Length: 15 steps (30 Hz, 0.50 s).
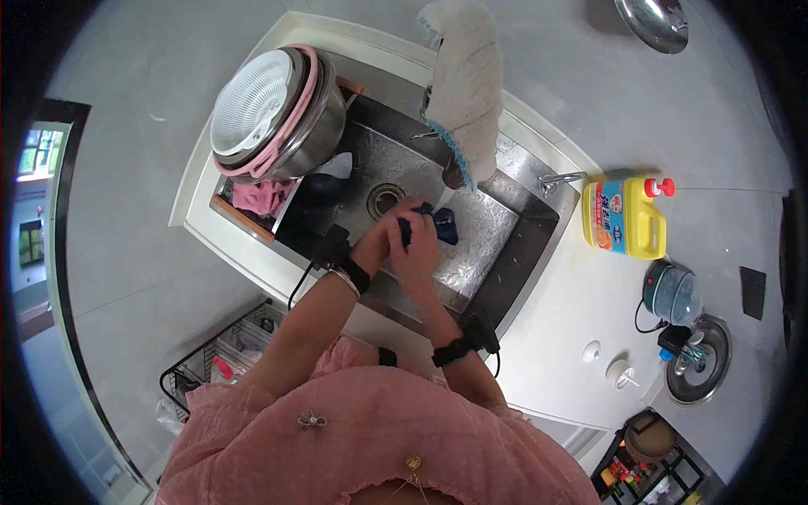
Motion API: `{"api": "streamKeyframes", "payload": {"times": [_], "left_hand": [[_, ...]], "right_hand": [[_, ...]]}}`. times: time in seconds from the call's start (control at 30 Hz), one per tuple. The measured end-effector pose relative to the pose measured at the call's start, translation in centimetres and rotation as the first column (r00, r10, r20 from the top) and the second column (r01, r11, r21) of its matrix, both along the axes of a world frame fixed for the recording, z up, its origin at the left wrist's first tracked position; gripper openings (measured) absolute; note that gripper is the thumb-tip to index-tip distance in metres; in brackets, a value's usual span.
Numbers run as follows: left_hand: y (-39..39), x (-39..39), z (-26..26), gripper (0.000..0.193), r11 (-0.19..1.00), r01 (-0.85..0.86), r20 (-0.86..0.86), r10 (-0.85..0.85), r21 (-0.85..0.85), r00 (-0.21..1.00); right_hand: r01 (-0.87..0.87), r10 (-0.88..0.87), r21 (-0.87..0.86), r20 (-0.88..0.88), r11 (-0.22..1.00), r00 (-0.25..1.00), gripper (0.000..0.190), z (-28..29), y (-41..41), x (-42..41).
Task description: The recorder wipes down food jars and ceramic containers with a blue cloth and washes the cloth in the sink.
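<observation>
Over the metal sink, my left hand and my right hand meet around a bunched dark blue cloth. Part of the cloth sticks out to the right of the fingers. A thin stream of water falls beside it from the faucet, which is mostly hidden behind a hanging off-white cloth with a blue edge. The round drain lies just beyond my left hand. A dark pan-like thing sits in the sink's left part.
Stacked metal bowls and a white colander stand at the back left, above a pink cloth. On the right counter are a yellow pump bottle, a blue water bottle and a round metal tray. A wire rack stands lower left.
</observation>
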<state>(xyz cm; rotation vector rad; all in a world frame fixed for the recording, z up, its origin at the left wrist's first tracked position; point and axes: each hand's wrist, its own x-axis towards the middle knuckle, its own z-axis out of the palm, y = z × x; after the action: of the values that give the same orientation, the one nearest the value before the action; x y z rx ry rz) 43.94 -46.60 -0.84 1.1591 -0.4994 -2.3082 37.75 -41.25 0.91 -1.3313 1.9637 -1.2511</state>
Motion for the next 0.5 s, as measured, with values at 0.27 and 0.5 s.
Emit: {"api": "streamKeyframes", "payload": {"times": [0.27, 0.5], "left_hand": [[0.1, -3.7, -1.2, 0.036, 0.982, 0.057, 0.547, 0.05, -0.177, 0.836], [-1.3, -1.1, -1.8, 0.041, 0.667, 0.502, 0.564, -0.147, -0.551, 0.813]], "right_hand": [[0.273, -0.334, 0.426, 0.076, 0.863, 0.939, 0.026, -10.1, -1.2, -4.8], [-0.009, -0.295, 0.295, 0.955, 0.955, -0.004, 0.036, -5.6, -1.0, -6.6]]}}
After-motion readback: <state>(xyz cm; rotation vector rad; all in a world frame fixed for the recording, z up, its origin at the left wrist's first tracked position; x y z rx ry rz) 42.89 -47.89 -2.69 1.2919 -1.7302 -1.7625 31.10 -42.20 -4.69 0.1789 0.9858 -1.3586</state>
